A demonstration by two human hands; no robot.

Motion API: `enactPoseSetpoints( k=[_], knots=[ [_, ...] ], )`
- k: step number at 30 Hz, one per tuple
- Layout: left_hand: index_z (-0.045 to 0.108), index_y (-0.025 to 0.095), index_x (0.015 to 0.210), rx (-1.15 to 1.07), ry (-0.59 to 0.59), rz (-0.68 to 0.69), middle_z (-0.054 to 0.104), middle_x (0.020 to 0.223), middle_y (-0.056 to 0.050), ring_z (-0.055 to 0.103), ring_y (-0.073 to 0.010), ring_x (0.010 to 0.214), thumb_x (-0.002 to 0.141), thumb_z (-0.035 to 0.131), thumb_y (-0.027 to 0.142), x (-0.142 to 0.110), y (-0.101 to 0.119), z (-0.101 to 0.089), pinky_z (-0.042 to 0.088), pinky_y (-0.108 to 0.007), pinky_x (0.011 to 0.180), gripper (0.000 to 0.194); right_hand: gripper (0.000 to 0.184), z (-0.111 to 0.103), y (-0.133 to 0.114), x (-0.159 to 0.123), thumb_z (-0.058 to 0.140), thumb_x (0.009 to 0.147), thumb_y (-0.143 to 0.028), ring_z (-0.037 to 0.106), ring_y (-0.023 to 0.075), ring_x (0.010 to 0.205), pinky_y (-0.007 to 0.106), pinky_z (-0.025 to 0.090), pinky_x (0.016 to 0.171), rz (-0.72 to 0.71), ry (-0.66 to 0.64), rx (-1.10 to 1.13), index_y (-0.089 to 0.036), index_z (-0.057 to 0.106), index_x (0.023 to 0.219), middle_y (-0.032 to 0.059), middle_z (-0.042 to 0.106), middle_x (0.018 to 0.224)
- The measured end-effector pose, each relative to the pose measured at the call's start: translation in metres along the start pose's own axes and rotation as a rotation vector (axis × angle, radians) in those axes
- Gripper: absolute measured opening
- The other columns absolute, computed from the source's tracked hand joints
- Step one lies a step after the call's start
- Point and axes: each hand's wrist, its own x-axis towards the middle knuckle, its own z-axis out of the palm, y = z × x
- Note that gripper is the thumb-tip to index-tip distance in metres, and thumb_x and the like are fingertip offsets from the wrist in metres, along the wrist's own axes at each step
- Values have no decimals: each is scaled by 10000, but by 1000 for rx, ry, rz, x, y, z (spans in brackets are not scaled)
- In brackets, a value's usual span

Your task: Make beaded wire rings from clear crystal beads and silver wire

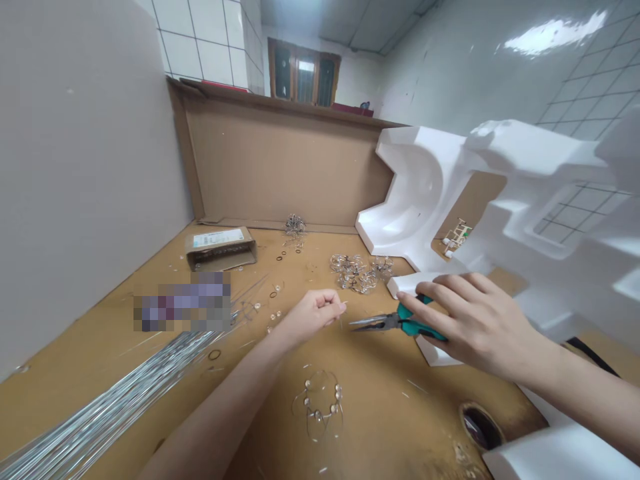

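Observation:
My left hand point(315, 313) hovers over the middle of the brown table with its fingers pinched on a short thin wire pin point(342, 312). My right hand point(475, 323) grips teal-handled needle-nose pliers point(385, 323), jaws pointing left toward the pin, a short gap away. A looped wire piece strung with clear beads point(320, 403) lies on the table just below my left forearm.
A bundle of long silver wires point(110, 400) lies at the lower left. A small cardboard box point(221, 248), scattered rings and beads, and piles of finished wire pieces point(357, 272) sit farther back. White foam blocks point(500, 193) crowd the right. A hole point(479, 425) opens in the tabletop.

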Motion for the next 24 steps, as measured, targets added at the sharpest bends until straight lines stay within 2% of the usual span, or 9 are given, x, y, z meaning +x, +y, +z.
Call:
enactPoseSetpoints(
  k=[7, 17, 24],
  knots=[
    [426, 176, 559, 35, -7, -3, 373, 466, 68, 279, -61, 421, 721, 540, 411, 0, 0, 3, 176, -200, 418, 307, 310, 2, -7, 8, 456, 842, -262, 460, 216, 776, 339, 303, 648, -59, 19, -49, -193, 509, 1139, 79, 605, 920],
    [420, 179, 566, 49, -14, -16, 385, 478, 66, 286, -65, 423, 724, 528, 410, 4, -6, 3, 186, -202, 420, 301, 288, 4, -8, 11, 437, 853, -220, 457, 198, 754, 326, 291, 644, -48, 14, -10, -208, 511, 1132, 67, 606, 868],
    [440, 167, 609, 211, -11, 61, 389, 517, 61, 295, -69, 462, 782, 473, 388, 5, -10, 4, 219, -204, 457, 282, 271, 9, -8, 10, 472, 832, -275, 471, 181, 692, 303, 308, 617, 1, -31, 110, -190, 560, 1074, 59, 574, 762]
  ],
)
